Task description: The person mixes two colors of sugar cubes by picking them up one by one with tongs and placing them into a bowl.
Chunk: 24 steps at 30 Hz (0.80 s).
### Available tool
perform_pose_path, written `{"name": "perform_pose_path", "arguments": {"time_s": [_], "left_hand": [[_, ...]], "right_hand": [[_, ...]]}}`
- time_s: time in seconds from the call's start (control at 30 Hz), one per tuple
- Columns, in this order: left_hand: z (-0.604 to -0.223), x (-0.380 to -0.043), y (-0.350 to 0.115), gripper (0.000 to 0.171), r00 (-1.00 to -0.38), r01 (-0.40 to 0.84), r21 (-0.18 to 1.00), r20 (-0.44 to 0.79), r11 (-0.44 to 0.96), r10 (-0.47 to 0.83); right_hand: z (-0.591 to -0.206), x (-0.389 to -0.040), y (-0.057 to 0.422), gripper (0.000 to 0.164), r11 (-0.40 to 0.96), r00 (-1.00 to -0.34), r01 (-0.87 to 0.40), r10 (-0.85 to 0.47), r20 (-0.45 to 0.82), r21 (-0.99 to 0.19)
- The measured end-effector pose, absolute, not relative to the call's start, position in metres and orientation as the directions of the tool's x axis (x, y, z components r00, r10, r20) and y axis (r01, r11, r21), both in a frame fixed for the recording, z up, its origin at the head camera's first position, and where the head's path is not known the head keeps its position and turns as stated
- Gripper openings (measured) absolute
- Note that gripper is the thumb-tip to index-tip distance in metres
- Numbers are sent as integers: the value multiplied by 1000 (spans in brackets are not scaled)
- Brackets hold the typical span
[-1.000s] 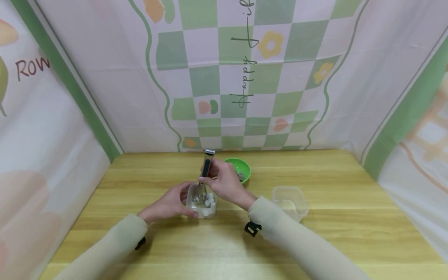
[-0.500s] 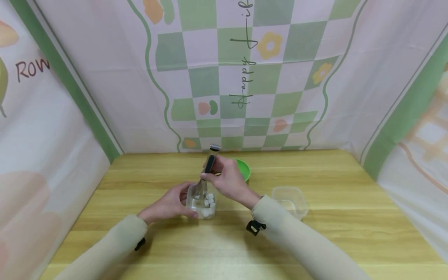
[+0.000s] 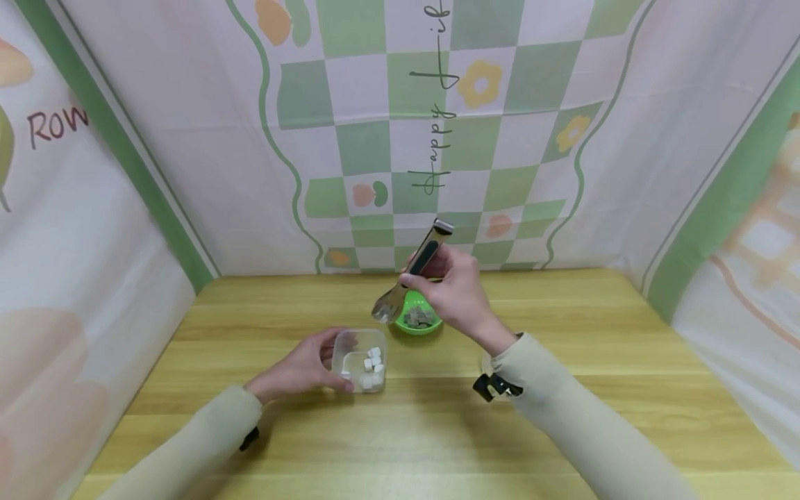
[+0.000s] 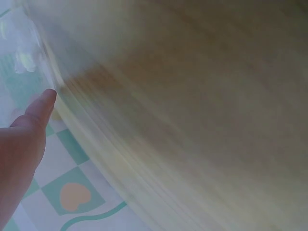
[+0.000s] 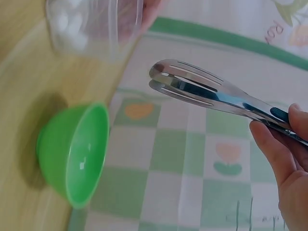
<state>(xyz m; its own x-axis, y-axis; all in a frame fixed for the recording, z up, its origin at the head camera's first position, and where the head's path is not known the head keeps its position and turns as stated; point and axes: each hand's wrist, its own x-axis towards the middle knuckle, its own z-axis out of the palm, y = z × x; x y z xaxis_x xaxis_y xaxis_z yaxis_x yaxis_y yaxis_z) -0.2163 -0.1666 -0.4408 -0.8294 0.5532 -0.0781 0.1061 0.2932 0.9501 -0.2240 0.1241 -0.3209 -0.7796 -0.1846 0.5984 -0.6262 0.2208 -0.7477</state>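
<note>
My right hand (image 3: 455, 295) pinches metal tongs (image 3: 427, 253) with dark grip inserts, between thumb and fingers. The tongs slant down to the left, their head beside the left rim of a green bowl (image 3: 417, 332). Grey cubes (image 3: 418, 317) lie in that bowl. In the right wrist view the tong tips (image 5: 159, 79) are close together, and I see no cube between them. My left hand (image 3: 300, 368) holds a clear plastic container (image 3: 355, 362) from its left side, thumb in front and fingers behind. Several white cubes (image 3: 373, 367) sit in it, mostly toward its right.
A second clear container stands to the right, mostly hidden behind my right wrist and sleeve (image 3: 544, 368). Everything rests on a wooden table (image 3: 375, 444). A patterned cloth (image 3: 412, 139) hangs behind its far edge, with more cloth at both sides.
The tongs have come out of the clear container, moving up and right to the bowl with my right hand. My left hand stays on the container. The grey cubes show more fully now.
</note>
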Motion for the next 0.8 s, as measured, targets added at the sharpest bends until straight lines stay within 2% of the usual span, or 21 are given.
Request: {"name": "perform_pose_path", "arguments": {"time_s": [0.2, 0.53, 0.8], "left_hand": [[-442, -216, -167, 96, -831, 119, 948, -67, 294, 552], [-441, -218, -168, 96, -829, 127, 950, -56, 286, 556], [-440, -216, -167, 96, -829, 117, 951, -66, 287, 555]], "right_hand": [[-320, -235, 149, 20, 283, -805, -590, -128, 580, -756], [-332, -253, 161, 23, 437, -844, -524, -151, 515, -731], [-334, -257, 162, 23, 443, -845, -524, -157, 512, -727]]}}
